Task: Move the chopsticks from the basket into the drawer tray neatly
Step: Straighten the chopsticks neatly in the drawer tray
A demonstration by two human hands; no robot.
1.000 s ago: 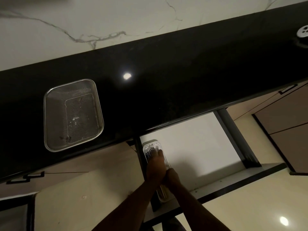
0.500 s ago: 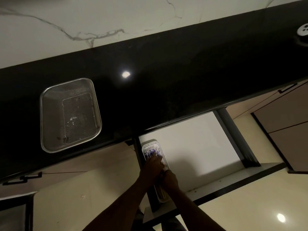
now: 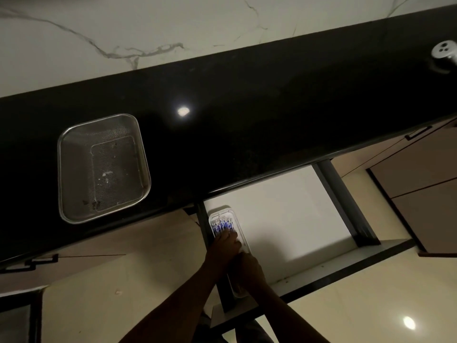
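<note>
A steel mesh basket (image 3: pixel 74 209) stands on the black counter at the left, with nothing but specks inside. Below the counter an open drawer (image 3: pixel 284 219) holds a narrow white tray (image 3: pixel 236 219) along its left side. Several chopsticks (image 3: pixel 222 226) with blue patterned ends lie side by side in the tray. My left hand (image 3: pixel 226 246) rests flat on the chopsticks, fingers spread over their middle. My right hand (image 3: pixel 248 271) presses on the near part of the tray and hides the chopsticks' near ends.
The black counter (image 3: pixel 247 115) runs across the view under a marble wall. A small metal shaker (image 3: pixel 444 52) stands at its far right. Closed cabinet fronts (image 3: pixel 420 169) flank the drawer. The drawer's white floor lies bare right of the tray.
My left hand slid back toward me along the tray, uncovering the blue ends of the chopsticks. My right hand stayed at the tray's near end.
</note>
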